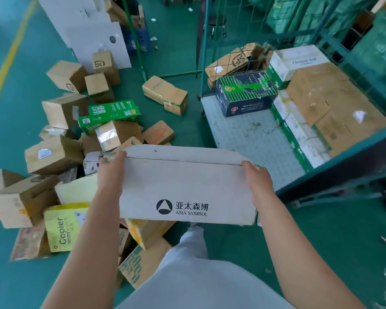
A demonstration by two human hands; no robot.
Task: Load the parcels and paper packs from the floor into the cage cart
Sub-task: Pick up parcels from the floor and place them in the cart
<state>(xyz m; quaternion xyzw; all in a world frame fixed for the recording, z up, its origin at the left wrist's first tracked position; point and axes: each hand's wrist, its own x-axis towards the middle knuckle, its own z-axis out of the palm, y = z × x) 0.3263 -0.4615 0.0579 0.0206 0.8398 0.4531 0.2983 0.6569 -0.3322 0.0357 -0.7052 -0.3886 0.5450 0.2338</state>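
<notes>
I hold a white "Asia Symbol" paper box (185, 186) in front of me, above the floor. My left hand (110, 172) grips its left end and my right hand (257, 184) grips its right end, fingers curled over the far edge. The green cage cart (252, 134) stands open ahead to the right, its white deck partly bare. A dark blue and green paper box (245, 94) sits at the deck's back. Brown cartons (328, 103) and white boxes (296, 61) are stacked along its right side.
Brown parcels (54, 155), a green paper pack (112, 114) and a yellow "Copier" pack (64, 228) lie heaped on the green floor at left. One brown parcel (165, 94) lies alone near the cart. A tall white carton (94, 30) stands behind. A yellow floor line (7, 61) runs far left.
</notes>
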